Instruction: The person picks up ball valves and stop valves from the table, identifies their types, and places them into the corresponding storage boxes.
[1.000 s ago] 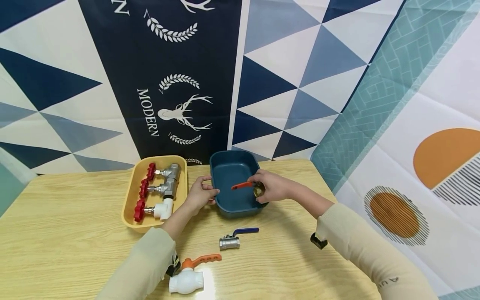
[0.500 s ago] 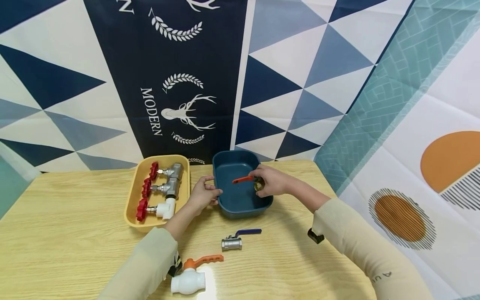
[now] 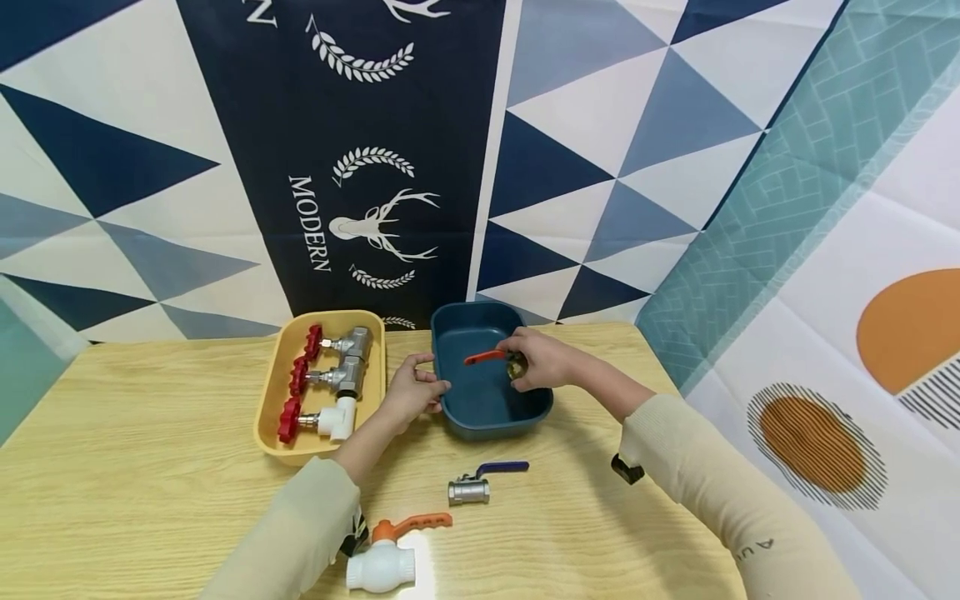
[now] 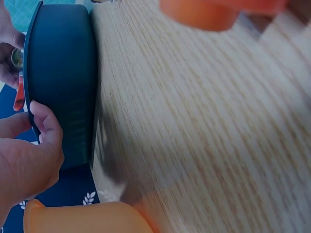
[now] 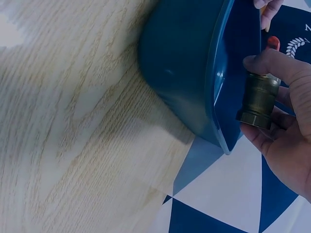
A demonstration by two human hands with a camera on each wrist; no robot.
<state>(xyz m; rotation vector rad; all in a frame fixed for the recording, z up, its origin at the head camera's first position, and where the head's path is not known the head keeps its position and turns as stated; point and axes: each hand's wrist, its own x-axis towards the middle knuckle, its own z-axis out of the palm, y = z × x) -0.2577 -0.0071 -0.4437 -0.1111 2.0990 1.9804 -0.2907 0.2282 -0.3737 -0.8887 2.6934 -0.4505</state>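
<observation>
My right hand (image 3: 551,360) grips a brass ball valve (image 5: 260,99) with a red lever handle (image 3: 485,357). It holds the valve over the right part of a dark blue plastic tub (image 3: 491,430), with the lever pointing left. The right wrist view shows thumb and fingers wrapped around the brass body near the tub's rim. On the tub's left side, my left hand (image 3: 411,392) pinches the rim, as the left wrist view (image 4: 34,155) also shows. Nearer on the table lie a steel ball valve (image 3: 469,492) with a blue lever and a white plastic ball valve (image 3: 381,567) with an orange lever.
Left of the blue tub stands a yellow tub (image 3: 267,417). Several valves with red handwheels (image 3: 297,377) lie in it, two metal and one on a white fitting (image 3: 337,419). A patterned cloth wall (image 3: 375,167) rises behind the table (image 3: 150,467).
The head view has shifted slightly, so the table things appear farther right. Relative to the blue tub, my right hand with the brass valve has moved a little left. My left hand stays at the rim.
</observation>
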